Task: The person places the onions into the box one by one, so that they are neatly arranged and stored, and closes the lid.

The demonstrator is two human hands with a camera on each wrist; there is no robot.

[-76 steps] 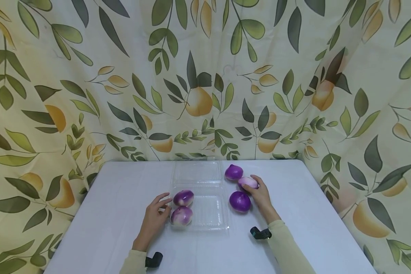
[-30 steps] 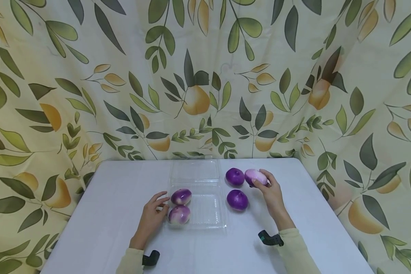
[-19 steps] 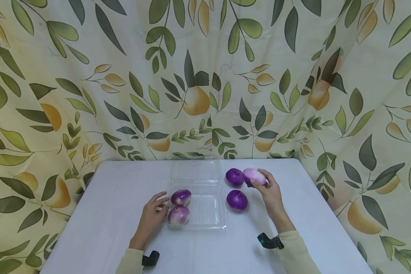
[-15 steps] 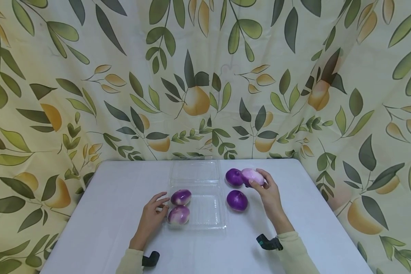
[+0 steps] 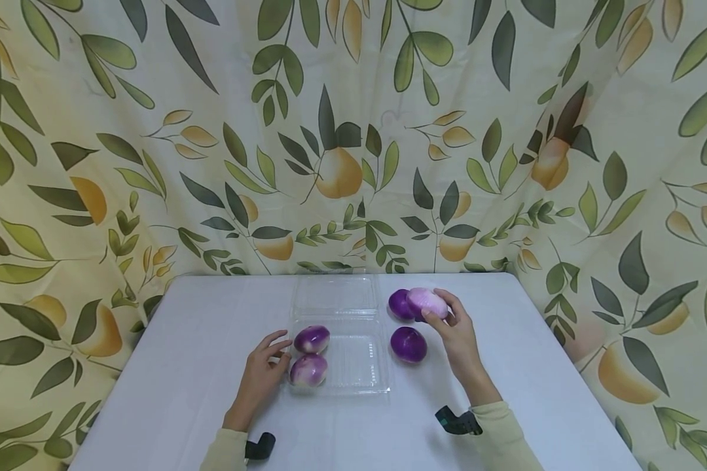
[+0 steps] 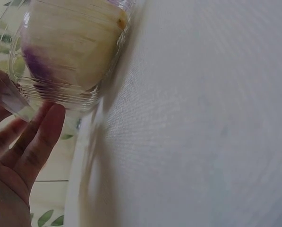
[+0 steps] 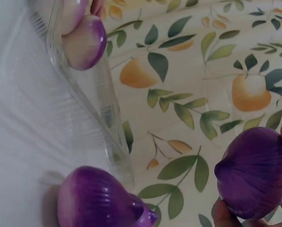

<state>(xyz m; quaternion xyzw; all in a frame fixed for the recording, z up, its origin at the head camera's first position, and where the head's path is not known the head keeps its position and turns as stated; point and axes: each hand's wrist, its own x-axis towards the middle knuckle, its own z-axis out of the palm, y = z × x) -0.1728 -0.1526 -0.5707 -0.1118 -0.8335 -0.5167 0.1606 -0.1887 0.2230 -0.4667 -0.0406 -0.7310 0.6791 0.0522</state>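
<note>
In the head view my right hand [image 5: 456, 327] holds a purple onion [image 5: 426, 303] with a pale face up, gripped between thumb and fingers. Its purple, pointed end faces the camera in the right wrist view. The held onion overlaps a darker onion [image 5: 398, 305] behind it; another onion [image 5: 408, 345] lies nearer on the table. My left hand [image 5: 262, 366] is at the left rim of a clear hinged plastic container [image 5: 359, 366], its fairly straight fingers [image 6: 48, 127] touching the wall. Two purple-and-white onions [image 5: 311, 339] [image 5: 309, 371] sit along that container's left side.
The container's raised lid part [image 5: 336, 294] lies back toward the far edge of the white-covered table [image 5: 212, 327]. A leaf-and-fruit patterned curtain [image 5: 342, 131] hangs right behind the table. Black wrist cameras [image 5: 261, 446] [image 5: 458, 420] stick out from both sleeves.
Earlier my right hand took hold of the pale onion and drew it right, off the table. Over the last half second it has moved back left, partly covering the far onion. The left hand stays put.
</note>
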